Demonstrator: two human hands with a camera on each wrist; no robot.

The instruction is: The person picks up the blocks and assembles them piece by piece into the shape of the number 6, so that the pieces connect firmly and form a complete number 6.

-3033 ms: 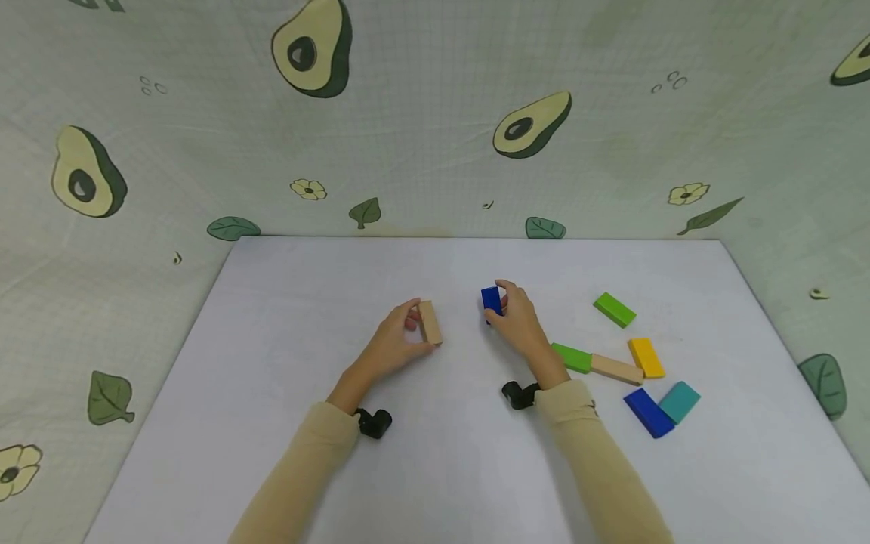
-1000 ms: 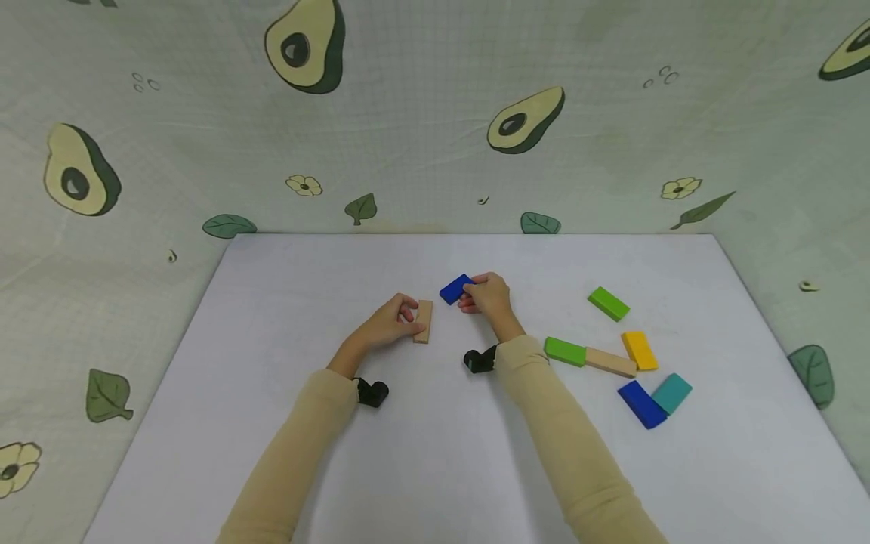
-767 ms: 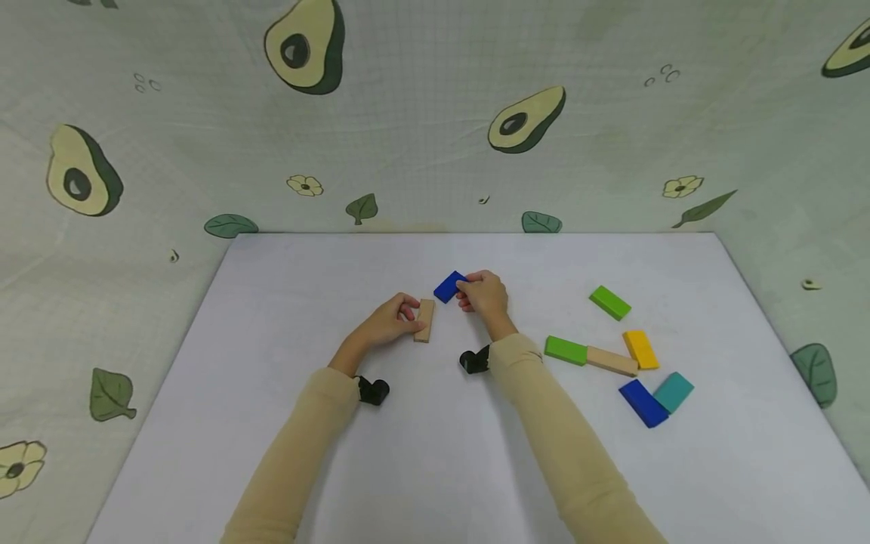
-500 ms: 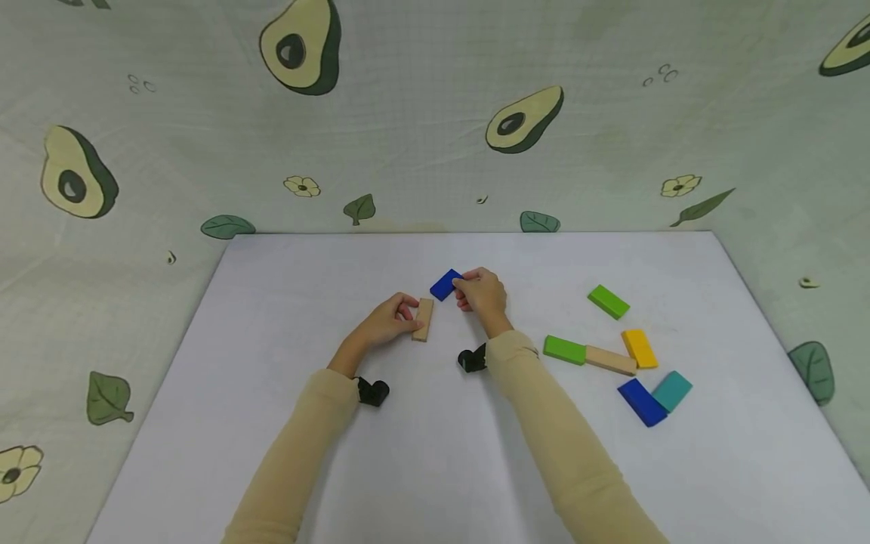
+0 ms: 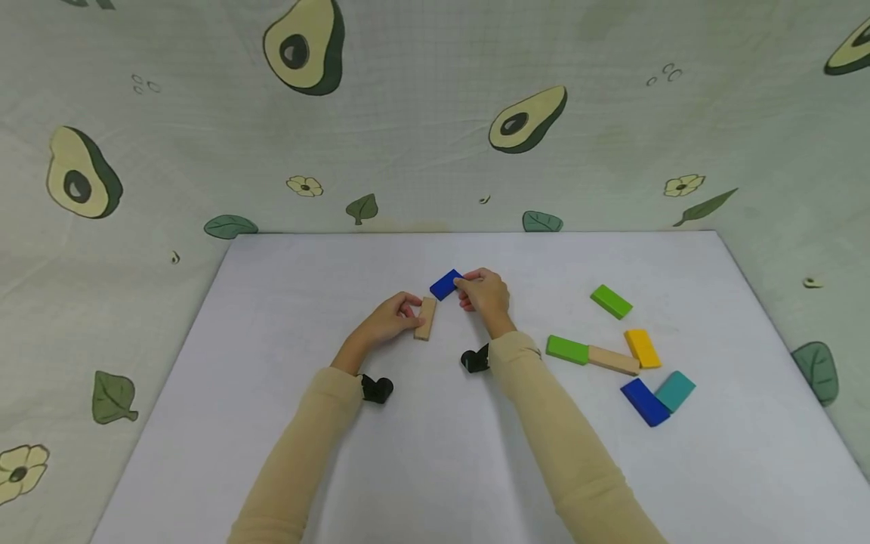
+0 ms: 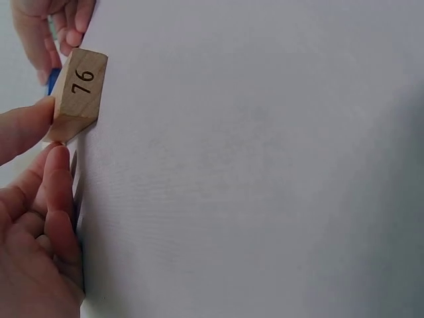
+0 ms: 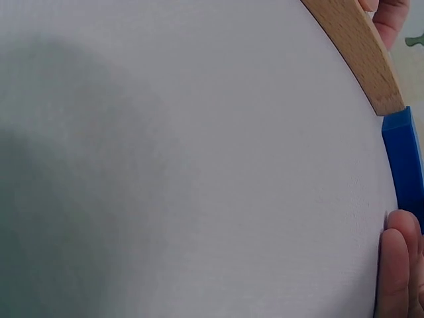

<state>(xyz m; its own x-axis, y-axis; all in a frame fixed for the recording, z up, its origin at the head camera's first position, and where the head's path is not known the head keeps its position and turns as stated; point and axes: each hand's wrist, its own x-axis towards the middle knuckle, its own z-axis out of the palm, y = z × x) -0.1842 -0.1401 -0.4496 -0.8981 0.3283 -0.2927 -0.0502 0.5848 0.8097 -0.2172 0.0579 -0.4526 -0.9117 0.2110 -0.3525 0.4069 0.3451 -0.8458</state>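
Note:
Near the middle of the table, my left hand (image 5: 386,321) pinches a plain wooden block (image 5: 425,319) between thumb and fingers. The left wrist view shows a number printed on this wooden block (image 6: 83,83). Just to the right, my right hand (image 5: 486,295) pinches the end of a blue block (image 5: 445,285), which lies slantwise. The blue block's near-left corner is close to the wooden block's far end. In the right wrist view the blue block (image 7: 402,156) and the wooden block (image 7: 361,50) meet, or nearly so, at their ends.
Right of the hands lie a green block (image 5: 567,350) and a wooden block (image 5: 614,360) end to end. Around them are a yellow block (image 5: 643,348), another green block (image 5: 611,301), a second blue block (image 5: 644,402) and a teal block (image 5: 675,391). A patterned cloth hangs behind the white table (image 5: 408,468).
Over three seconds my right hand has carried the blue block left and turned it slantwise beside the wooden block. The wooden block has turned slightly in my left hand. The last half second shows little movement.

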